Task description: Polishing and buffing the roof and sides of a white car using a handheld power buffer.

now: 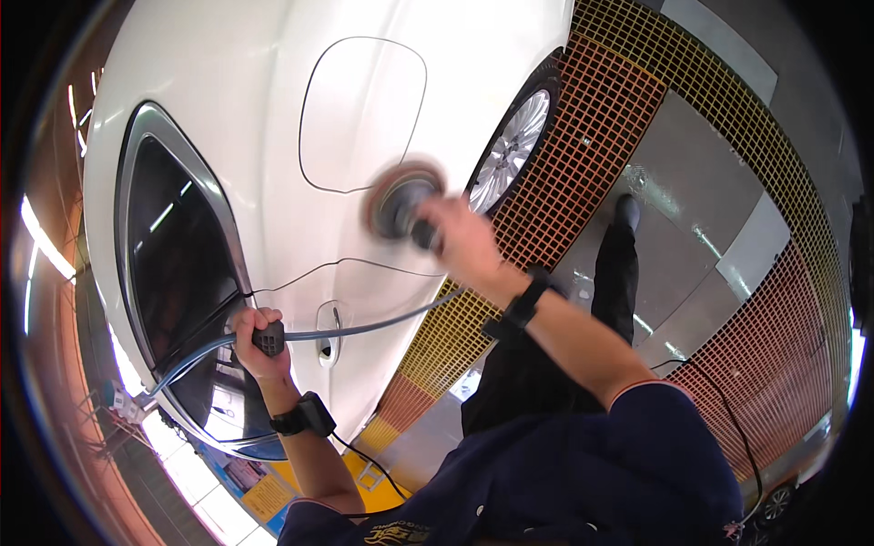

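Note:
My right hand (464, 235) grips a round-headed power polisher (406, 201), blurred by motion, over the white car's rear side panel (293, 225), just below the fuel flap (365, 112). Whether its pad touches the paint cannot be told. My left hand (259, 341) is closed around a dark, textured grip-like piece (269, 338) and a blue-grey hose (369, 327), near the rear side window (181, 252). The hose crosses in front of the door handle (328, 345). Dark bands are on both wrists.
The car's rear wheel (512, 153) stands on the right beside orange grating (587, 130) and yellow grating (444, 334). My foot (627, 211) is on the grey floor. A thin black cable (734, 409) runs at the lower right. Another car's wheel (778, 501) shows at the lower right edge.

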`<action>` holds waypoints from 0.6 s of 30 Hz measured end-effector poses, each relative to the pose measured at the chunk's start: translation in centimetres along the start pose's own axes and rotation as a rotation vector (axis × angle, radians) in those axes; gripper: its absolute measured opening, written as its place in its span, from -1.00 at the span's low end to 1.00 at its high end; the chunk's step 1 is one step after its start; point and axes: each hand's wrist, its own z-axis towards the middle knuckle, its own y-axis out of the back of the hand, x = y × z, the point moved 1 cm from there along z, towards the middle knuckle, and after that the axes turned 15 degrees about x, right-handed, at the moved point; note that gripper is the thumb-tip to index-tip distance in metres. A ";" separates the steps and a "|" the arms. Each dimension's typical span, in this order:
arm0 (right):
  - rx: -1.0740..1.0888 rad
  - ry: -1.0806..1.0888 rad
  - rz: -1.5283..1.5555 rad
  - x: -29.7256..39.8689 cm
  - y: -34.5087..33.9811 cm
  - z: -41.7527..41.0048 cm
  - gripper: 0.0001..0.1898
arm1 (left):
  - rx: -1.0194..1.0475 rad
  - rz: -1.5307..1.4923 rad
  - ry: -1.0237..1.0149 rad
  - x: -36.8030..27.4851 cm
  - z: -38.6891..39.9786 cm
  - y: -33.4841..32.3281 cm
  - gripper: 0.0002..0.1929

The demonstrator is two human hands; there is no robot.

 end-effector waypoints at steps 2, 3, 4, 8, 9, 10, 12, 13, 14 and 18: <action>0.066 0.132 -0.030 1.7 -4.4 -3.6 -0.51 | -0.043 0.022 -0.006 -0.6 0.2 0.5 -0.89; 0.090 0.143 0.016 2.7 -5.3 -4.2 -0.50 | -0.066 0.007 -0.018 -0.7 -0.3 0.6 -0.89; 0.106 0.154 0.056 3.8 -5.5 -4.2 -0.48 | -0.060 0.018 -0.024 -1.0 -0.9 1.0 -0.90; 0.012 -0.040 0.027 4.9 0.9 1.3 -0.41 | -0.123 0.036 -0.022 0.2 -2.6 1.2 -0.93; -0.088 -0.031 0.072 4.5 3.8 3.9 -0.38 | -0.137 0.018 -0.019 0.2 -2.8 0.9 -0.93; -0.172 0.007 0.171 4.4 6.8 6.5 -0.38 | -0.159 0.003 -0.013 0.0 -3.4 1.0 -0.92; -0.389 -0.005 -0.015 4.9 14.1 12.3 -0.30 | -0.161 -0.023 -0.031 0.0 -3.2 0.8 -0.92; -0.437 0.012 -0.110 5.3 17.2 15.0 -0.31 | -0.160 -0.037 -0.026 -0.1 -3.3 0.9 -0.91; -0.490 0.027 -0.212 6.4 19.7 16.6 -0.32 | -0.163 -0.045 -0.032 0.0 -3.0 1.0 -0.91; -0.038 0.158 -0.279 13.7 17.5 18.0 -0.40 | -0.110 -0.137 -0.088 -1.1 -0.9 0.2 -0.89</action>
